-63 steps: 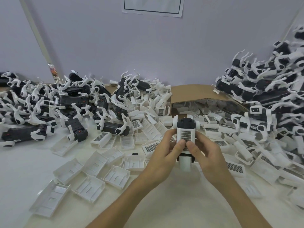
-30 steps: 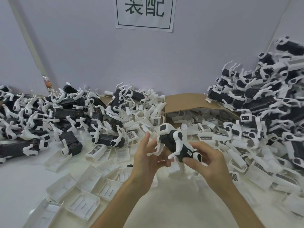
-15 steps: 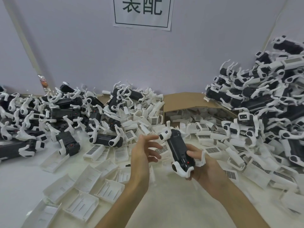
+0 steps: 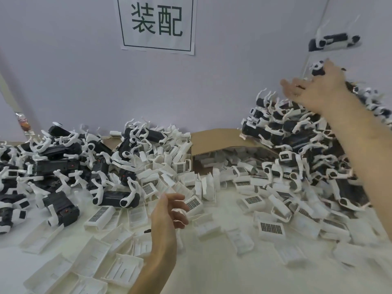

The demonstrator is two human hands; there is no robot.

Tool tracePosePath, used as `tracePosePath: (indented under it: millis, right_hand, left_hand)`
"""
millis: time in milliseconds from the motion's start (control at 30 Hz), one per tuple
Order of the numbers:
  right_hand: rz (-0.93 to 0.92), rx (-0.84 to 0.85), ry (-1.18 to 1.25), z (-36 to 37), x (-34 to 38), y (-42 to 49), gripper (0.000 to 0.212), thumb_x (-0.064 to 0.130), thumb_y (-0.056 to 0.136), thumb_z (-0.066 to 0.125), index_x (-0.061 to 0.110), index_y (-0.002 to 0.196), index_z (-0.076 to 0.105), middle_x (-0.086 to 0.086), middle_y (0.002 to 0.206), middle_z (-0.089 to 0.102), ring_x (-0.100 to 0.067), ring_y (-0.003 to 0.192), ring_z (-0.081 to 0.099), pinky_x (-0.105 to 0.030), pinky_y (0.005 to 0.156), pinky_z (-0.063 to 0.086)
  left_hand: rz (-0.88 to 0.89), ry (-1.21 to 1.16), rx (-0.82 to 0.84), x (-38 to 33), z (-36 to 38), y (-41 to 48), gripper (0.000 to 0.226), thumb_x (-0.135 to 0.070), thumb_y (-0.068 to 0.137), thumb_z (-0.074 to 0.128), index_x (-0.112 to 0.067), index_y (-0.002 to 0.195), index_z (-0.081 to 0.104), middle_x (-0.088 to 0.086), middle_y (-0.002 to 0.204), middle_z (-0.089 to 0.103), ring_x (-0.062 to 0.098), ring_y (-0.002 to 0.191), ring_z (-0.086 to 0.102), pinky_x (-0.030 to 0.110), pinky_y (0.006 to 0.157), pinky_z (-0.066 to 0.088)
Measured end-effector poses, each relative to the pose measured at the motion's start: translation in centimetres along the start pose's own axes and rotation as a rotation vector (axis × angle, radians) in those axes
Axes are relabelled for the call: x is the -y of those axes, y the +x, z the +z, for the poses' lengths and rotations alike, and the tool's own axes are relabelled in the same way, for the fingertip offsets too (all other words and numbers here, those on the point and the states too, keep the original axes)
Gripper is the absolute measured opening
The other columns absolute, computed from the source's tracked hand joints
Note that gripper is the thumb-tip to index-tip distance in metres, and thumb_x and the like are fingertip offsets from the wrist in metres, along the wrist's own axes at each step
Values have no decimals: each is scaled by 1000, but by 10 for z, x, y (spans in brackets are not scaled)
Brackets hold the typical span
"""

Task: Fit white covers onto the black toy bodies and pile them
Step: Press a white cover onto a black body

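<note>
My right hand [image 4: 314, 88] is raised at the upper right above the tall pile of covered toys [image 4: 297, 134], fingers spread and holding nothing. A blurred black-and-white toy [image 4: 333, 42] hangs in the air just above that hand, apart from it. My left hand [image 4: 169, 211] hovers over the table's middle with loosely curled fingers and holds nothing. Loose white covers [image 4: 99, 215] lie scattered around and in front of it. Black toy bodies with white legs [image 4: 57, 164] are heaped at the left.
An open cardboard box [image 4: 214, 141] with more white covers stands at the back centre against the wall. A paper sign [image 4: 157, 24] hangs on the wall above. Covers spill over the white table [image 4: 212, 272] from the box toward the right pile.
My right hand rose from the table's middle to the upper right and let go of the assembled toy, which is now airborne. My left hand came off the toy and stayed low.
</note>
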State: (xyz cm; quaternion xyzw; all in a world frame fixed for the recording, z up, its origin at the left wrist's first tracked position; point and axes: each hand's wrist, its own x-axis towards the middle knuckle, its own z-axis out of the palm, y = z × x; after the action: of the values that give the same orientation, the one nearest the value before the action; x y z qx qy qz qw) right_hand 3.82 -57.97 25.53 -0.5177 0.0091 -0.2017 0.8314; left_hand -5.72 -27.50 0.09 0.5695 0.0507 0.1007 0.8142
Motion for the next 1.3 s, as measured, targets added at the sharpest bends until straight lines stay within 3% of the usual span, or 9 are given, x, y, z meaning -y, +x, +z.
tracePosePath:
  millis: [167,300,400,500,633,900,1033,1200,1300]
  right_hand:
    - [-207,80,-727,-5,-118,-81,24,19,101,53,28,117,67,1,115,73,-4,84,70,-21,75,51]
    - [-197,377,-1207,-27,-229,-157,42,32,97,63,34,138,53,15,144,48,-5,136,41,-32,113,33]
    - [-35,515,-1418,-37,-260,-164,45,39,99,58,31,142,51,8,159,31,-12,146,29,-38,120,22]
    - [-51,522,-1320,-35,-260,-165,17,24,94,65,37,105,65,12,129,57,-12,126,52,-23,99,36]
    - [-121,506,-1368,-34,-261,-168,27,21,90,70,41,75,59,13,92,64,-8,94,60,-26,81,44]
    - [-268,206,-1036,-37,-256,-168,23,13,93,67,30,78,61,21,78,66,-1,70,62,-11,60,44]
    - [-324,168,-964,-37,-250,-169,22,12,93,65,30,82,60,23,83,65,-2,71,61,-11,60,45]
    - [-214,168,-834,-38,-251,-169,14,20,99,59,27,87,57,5,86,67,-12,55,68,-21,54,48]
    - [-45,191,-681,-35,-249,-168,8,19,103,50,22,96,51,-3,83,63,-30,53,70,-32,52,51]
  left_hand:
    - [2,-1,13,2,2,3,47,-30,107,33,-9,86,69,8,71,65,15,50,53,30,53,40]
    - [-16,34,16,2,3,1,42,-22,104,36,-12,81,70,5,70,66,14,50,52,30,54,39]
    - [-34,63,27,1,4,-3,36,-17,100,39,-12,82,70,3,71,66,14,52,52,30,56,38]
    - [-28,87,3,0,3,-2,31,-17,103,42,-17,90,70,1,76,67,10,52,53,26,58,39]
    - [6,125,-39,1,-4,4,23,-13,99,50,-31,109,62,-4,91,70,4,56,57,27,68,44]
    - [212,161,-406,-4,-33,33,52,-14,100,57,-28,145,34,-3,124,55,5,81,65,19,65,48]
    - [255,385,-513,-4,-46,42,64,-14,95,65,-23,151,35,-2,149,36,-21,80,54,10,68,40]
    - [182,582,-370,1,-56,50,19,-32,99,60,-18,110,67,-4,128,60,10,100,57,24,75,41]
    - [188,473,-433,0,-52,47,30,-40,101,56,-18,80,56,-3,97,63,19,95,61,35,71,43]
